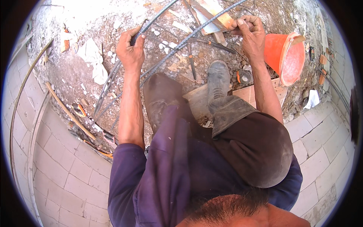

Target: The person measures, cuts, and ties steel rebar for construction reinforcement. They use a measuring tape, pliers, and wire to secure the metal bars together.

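Toward the upper left, my left hand [131, 49] is closed, its thumb and fingers around a steel reinforcing bar [160, 14] that slants up to the right. Thin bent steel rods [107, 86] run down-left from beside this hand. A longer ribbed bar [185, 41] crosses diagonally between my hands, passing above my boots. My right hand [252, 36] is raised at the upper right, thumb and fingertips pinched together. Whatever it pinches is too small to make out. Below the ribbed bar lies a dark tool with two spread handles [192, 62].
An orange bucket [273, 53] lies tipped beside my right forearm. A tape measure [244, 76] and wooden boards [280, 90] are near my right boot [218, 75]. At left lie a wooden stick [70, 109] and white cloth [94, 60]. Block walls [79, 181] curve around the rubble.
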`<state>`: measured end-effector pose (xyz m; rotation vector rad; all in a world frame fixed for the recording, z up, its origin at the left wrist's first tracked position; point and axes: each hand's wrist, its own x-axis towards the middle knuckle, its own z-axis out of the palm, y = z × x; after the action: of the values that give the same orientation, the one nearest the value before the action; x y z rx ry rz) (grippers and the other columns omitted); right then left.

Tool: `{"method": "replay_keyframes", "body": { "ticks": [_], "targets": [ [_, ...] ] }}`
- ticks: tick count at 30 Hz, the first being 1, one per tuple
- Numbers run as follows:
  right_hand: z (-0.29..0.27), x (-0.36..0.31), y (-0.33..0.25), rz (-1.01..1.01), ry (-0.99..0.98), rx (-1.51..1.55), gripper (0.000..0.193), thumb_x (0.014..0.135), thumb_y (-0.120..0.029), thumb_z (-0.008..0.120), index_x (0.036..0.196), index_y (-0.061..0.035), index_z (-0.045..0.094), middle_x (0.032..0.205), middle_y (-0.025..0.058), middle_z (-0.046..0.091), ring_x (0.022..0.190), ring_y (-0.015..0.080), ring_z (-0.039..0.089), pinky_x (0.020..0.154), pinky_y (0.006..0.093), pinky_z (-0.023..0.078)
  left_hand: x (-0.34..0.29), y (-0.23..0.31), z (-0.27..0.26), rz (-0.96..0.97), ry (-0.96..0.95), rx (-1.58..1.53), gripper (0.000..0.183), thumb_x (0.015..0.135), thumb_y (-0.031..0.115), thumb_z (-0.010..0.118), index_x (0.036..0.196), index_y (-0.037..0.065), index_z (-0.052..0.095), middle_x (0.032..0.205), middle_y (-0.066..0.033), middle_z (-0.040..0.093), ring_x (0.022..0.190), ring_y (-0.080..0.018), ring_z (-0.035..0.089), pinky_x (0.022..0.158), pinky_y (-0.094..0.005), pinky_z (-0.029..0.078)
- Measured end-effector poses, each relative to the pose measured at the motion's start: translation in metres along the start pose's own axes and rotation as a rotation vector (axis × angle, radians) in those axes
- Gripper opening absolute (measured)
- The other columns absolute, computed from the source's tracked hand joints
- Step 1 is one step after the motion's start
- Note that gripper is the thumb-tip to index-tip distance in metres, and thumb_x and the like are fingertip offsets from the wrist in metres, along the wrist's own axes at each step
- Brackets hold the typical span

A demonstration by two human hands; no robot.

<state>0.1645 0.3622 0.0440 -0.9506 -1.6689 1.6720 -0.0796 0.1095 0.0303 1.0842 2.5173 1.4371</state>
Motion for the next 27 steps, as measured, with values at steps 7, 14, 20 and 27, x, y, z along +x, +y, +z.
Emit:
{"method": "replay_keyframes", "body": {
  "ticks": [7, 14, 20, 27],
  "targets": [
    [-0.019, 0.011, 0.021, -0.355, -0.063, -1.030, 0.059, 0.088, -0.049, 0.072, 0.124, -0.0034, 0.058, 0.087, 0.0145, 0.070, 0.081, 0.0277, 0.071, 0.068, 0.0421, 0.056, -0.006, 0.010, -0.009, -0.055, -0.023, 0.029, 0.025, 0.084, 0.004, 0.076, 0.108, 0.004, 0.074, 0.099, -0.0080, 0.071, 0.091, -0.0166, 0.065, 0.081, -0.0291, 0.051],
    [-0.001, 0.009, 0.031, -0.086, -0.177, -1.028, 0.059, 0.085, -0.053, 0.074, 0.115, -0.0034, 0.062, 0.077, 0.0179, 0.071, 0.073, 0.0391, 0.070, 0.063, 0.0462, 0.054, -0.017, 0.025, -0.017, 0.059, 0.014, 0.032, 0.024, 0.084, 0.003, 0.076, 0.108, 0.003, 0.074, 0.098, -0.0097, 0.071, 0.090, -0.0190, 0.066, 0.081, -0.0309, 0.052],
    [0.013, 0.000, 0.057, -0.278, 0.062, -0.743, 0.053, 0.085, -0.049, 0.076, 0.103, -0.0020, 0.061, 0.072, 0.0161, 0.069, 0.065, 0.0346, 0.069, 0.060, 0.0441, 0.054, -0.037, 0.055, -0.019, 0.166, 0.022, 0.040, 0.024, 0.083, 0.002, 0.077, 0.107, 0.003, 0.073, 0.096, -0.0123, 0.071, 0.089, -0.0224, 0.067, 0.078, -0.0316, 0.053],
    [0.029, 0.014, 0.061, -0.223, 0.053, -0.775, 0.058, 0.082, -0.056, 0.076, 0.098, -0.0026, 0.062, 0.073, 0.0147, 0.069, 0.065, 0.0339, 0.069, 0.059, 0.0435, 0.054, -0.040, 0.064, -0.015, 0.233, 0.039, 0.027, 0.028, 0.080, -0.001, 0.079, 0.106, 0.006, 0.073, 0.097, -0.0124, 0.071, 0.086, -0.0237, 0.068, 0.074, -0.0326, 0.055]
  ]
}}
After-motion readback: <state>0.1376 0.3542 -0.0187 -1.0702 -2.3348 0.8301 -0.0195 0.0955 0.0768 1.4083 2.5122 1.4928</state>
